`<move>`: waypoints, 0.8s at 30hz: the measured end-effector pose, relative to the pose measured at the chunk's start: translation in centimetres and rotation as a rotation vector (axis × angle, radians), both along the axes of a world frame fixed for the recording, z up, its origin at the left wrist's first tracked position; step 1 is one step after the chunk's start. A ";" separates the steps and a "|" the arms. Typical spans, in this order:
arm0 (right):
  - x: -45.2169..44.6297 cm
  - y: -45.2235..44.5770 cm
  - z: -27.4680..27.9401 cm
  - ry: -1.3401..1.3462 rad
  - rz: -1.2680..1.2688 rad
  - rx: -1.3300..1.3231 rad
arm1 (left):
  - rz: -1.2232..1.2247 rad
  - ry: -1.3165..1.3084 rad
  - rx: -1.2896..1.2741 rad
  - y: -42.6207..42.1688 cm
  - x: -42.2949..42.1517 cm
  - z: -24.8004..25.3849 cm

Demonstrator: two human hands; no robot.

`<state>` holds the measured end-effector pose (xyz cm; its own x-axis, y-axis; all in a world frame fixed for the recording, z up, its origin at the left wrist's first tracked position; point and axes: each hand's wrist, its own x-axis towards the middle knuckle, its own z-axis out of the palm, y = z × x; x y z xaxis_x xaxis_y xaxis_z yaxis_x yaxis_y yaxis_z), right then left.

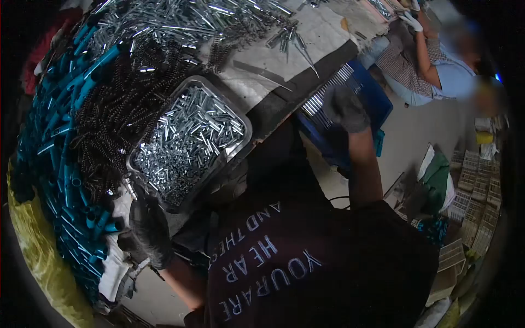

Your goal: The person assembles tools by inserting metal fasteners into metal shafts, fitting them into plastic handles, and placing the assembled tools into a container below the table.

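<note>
My left hand (pixel 149 229), in a dark glove, pinches a small silver metal part (pixel 130 189) at its fingertips. It is just beside the near-left corner of a clear plastic tub (pixel 247 131) heaped with short silver pins and tiny metal pieces (pixel 188 142). My right hand (pixel 345 109), in a grey glove, is closed above a blue tray (pixel 377 101). Rows of slim silver rods (pixel 317 102) lie in that tray beside the hand. Whatever the right fingers hold is hidden.
Dark coil springs (pixel 123 104), teal tubes (pixel 60 142) and loose silver parts (pixel 180 22) pile up around the tub. A flat metal strip (pixel 262 74) lies on the bench cloth. Another person (pixel 454 71) sits at the upper right. Stacked slotted blocks (pixel 476 191) stand at right.
</note>
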<state>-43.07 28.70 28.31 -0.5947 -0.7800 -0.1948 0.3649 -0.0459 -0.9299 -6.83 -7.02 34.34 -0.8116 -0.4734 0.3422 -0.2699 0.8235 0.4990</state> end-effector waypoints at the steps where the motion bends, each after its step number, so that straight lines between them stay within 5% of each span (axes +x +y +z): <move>1: -1.7 3.4 -5.5 0.145 -0.470 0.078 | 0.060 0.367 0.878 -2.0 2.8 -2.5; 2: -2.6 5.3 -7.1 0.666 -0.566 0.377 | 0.133 0.720 1.759 -3.8 5.2 -5.3; 3: -3.5 7.1 -8.8 1.190 -0.627 0.681 | 0.126 0.712 1.766 -3.6 4.9 -6.2; 4: -4.4 9.1 -12.8 1.189 -0.632 0.687 | 0.303 0.715 1.579 -3.3 4.7 -7.1; 6: -5.6 12.7 -21.4 0.420 -0.715 0.834 | 0.625 0.703 1.178 -2.1 4.0 -7.8; 8: -0.8 8.0 -16.3 0.684 -0.391 0.907 | 0.647 0.485 1.095 -0.1 3.3 -5.7; 10: 0.1 6.2 -16.2 0.811 -0.374 1.010 | 0.412 0.512 1.158 -1.7 5.2 -7.8; 14: -1.9 6.1 -16.9 0.769 -0.537 1.154 | 0.450 0.515 1.231 -1.9 5.2 -8.0; 16: -4.4 7.6 -19.1 0.855 -0.632 1.219 | 0.483 0.248 0.863 -2.7 6.0 -9.2; 20: -8.6 9.5 -20.5 0.866 -0.440 1.162 | 0.482 0.213 0.769 -3.1 6.5 -10.1; 24: -11.0 9.4 -19.9 0.734 -0.216 1.247 | 0.207 -0.016 -0.313 -4.2 6.6 -10.3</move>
<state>-54.08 38.14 8.40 -0.9370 -0.2211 -0.2705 -0.1083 0.9200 -0.3768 -0.25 -11.20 24.08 -0.7164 -0.5025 0.4840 -0.4522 0.8627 0.2263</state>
